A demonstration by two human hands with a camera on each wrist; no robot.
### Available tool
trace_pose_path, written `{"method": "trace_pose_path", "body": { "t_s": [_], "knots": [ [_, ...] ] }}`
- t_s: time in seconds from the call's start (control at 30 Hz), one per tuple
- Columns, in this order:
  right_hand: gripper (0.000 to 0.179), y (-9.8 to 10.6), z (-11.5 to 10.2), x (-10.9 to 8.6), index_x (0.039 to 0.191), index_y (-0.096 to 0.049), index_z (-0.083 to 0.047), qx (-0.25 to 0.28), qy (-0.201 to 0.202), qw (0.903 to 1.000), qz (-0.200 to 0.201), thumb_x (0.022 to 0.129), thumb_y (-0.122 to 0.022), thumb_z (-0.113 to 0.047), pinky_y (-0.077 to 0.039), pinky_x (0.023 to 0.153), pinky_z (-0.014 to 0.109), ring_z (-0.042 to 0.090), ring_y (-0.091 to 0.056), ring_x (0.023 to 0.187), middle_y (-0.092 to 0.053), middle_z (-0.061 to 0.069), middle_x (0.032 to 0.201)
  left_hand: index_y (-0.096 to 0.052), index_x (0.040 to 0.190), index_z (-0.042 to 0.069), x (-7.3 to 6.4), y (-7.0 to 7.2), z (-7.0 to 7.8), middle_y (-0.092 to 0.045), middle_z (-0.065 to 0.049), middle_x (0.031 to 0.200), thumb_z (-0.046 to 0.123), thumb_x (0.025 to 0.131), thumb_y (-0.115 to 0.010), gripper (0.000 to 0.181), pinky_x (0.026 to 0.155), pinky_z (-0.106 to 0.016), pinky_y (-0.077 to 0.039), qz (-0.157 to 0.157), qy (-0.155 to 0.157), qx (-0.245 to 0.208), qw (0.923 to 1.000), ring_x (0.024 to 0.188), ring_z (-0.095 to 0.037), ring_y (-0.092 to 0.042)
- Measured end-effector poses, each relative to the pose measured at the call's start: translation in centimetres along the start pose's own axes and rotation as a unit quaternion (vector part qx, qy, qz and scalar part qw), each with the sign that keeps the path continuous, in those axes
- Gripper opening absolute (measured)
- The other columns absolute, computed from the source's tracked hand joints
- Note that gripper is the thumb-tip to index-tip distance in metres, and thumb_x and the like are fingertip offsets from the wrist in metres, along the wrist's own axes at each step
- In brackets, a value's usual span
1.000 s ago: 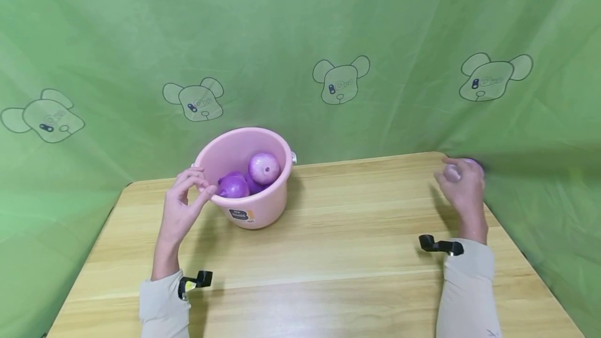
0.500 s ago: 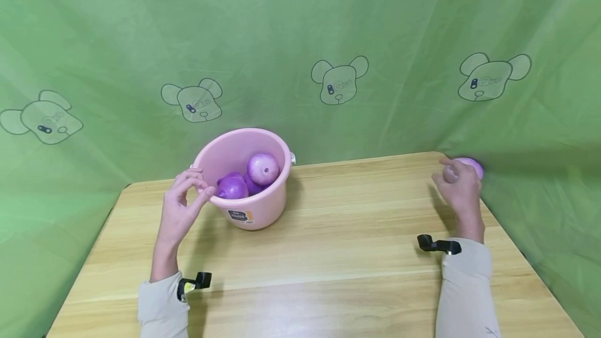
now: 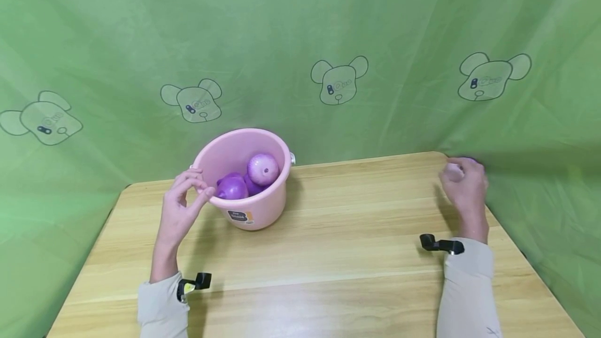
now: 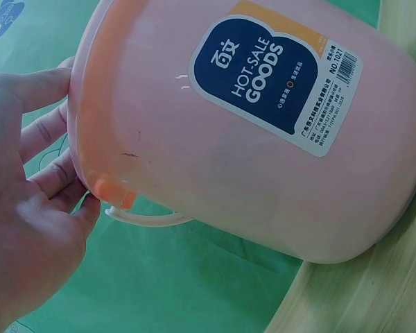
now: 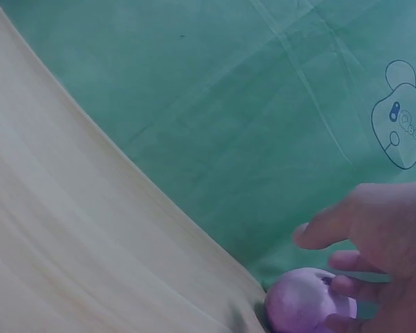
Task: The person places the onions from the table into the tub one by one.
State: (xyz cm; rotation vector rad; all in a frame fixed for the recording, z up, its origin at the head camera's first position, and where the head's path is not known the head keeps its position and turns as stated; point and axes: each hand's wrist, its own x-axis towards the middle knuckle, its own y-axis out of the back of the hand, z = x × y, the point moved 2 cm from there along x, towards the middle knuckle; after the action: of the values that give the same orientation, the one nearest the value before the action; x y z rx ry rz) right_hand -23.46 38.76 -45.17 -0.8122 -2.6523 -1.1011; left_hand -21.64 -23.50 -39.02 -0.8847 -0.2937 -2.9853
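A pink bucket (image 3: 263, 210) stands at the back left of the table, tilted somewhat in the head view. My left hand (image 3: 180, 205) grips its rim at the left side, thumb and fingertips right at the edge. Several purple onions lie inside, among them a paler one (image 3: 263, 169) and a darker one (image 3: 232, 186). At the far right corner, my right hand (image 3: 465, 186) is over another purple onion (image 5: 301, 302). In the right wrist view its fingers overlap the onion while the thumb stands apart from it. The hand mostly hides this onion in the head view.
A light wooden table (image 3: 338, 254) lies beneath, its far edge against a green curtain (image 3: 389, 103) printed with bear heads. The bucket's white handle (image 4: 149, 218) hangs at its side. A black wrist camera mount (image 3: 441, 244) sits on the right sleeve.
My right hand shifted slightly left, then back right over the onion, covering more of it. The left hand and the bucket have stayed in place.
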Motion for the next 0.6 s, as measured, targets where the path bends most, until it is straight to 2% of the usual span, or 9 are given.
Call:
{"method": "trace_pose_path", "body": {
  "t_s": [0.07, 0.2, 0.4, 0.6],
  "knots": [
    [0.043, 0.1, 0.2, 0.1, 0.134, -0.060, 0.004, 0.002, -0.025, 0.9997, 0.006, 0.093, -0.066, -0.009, -0.038, 0.104, 0.068, 0.050, -0.039, 0.130, -0.045, 0.033, 0.143, -0.065, 0.085, -0.007, 0.0, 0.0, 0.0, -0.063, -0.004, 0.106, -0.013, 0.086, -0.072, 0.009, 0.124, -0.040, -0.029, 0.000, 0.001, 0.001, 1.0000, 0.132, -0.029, -0.046],
    [0.052, 0.4, 0.4, 0.2, 0.142, -0.054, 0.002, 0.006, -0.067, 0.9977, -0.002, 0.093, -0.067, -0.010, -0.035, 0.109, 0.069, 0.047, -0.026, 0.141, -0.029, 0.029, 0.156, -0.065, 0.085, -0.007, 0.0, 0.0, -0.1, -0.063, -0.004, 0.106, -0.013, 0.086, -0.072, 0.009, 0.124, -0.040, -0.029, 0.000, 0.001, 0.002, 1.0000, 0.132, -0.031, -0.045],
    [0.062, 0.7, 0.8, 0.5, 0.148, -0.048, 0.001, 0.002, -0.082, 0.9964, -0.021, 0.091, -0.071, -0.011, -0.031, 0.111, 0.072, 0.048, -0.019, 0.144, -0.020, 0.028, 0.161, -0.065, 0.085, -0.007, 0.0, 0.0, -0.1, -0.063, -0.004, 0.105, -0.014, 0.085, -0.071, 0.009, 0.124, -0.040, -0.029, 0.000, -0.004, 0.003, 1.0000, 0.132, -0.032, -0.045],
    [0.065, 0.6, 1.5, 0.6, 0.150, -0.045, 0.000, -0.008, -0.080, 0.9960, -0.039, 0.092, -0.071, -0.015, -0.036, 0.104, 0.076, 0.050, -0.018, 0.144, -0.018, 0.030, 0.161, -0.064, 0.084, -0.007, 0.0, 0.0, -0.1, -0.063, -0.006, 0.103, -0.014, 0.085, -0.071, 0.010, 0.124, -0.041, -0.029, -0.002, -0.008, 0.001, 1.0000, 0.131, -0.030, -0.046]
  ]
}}
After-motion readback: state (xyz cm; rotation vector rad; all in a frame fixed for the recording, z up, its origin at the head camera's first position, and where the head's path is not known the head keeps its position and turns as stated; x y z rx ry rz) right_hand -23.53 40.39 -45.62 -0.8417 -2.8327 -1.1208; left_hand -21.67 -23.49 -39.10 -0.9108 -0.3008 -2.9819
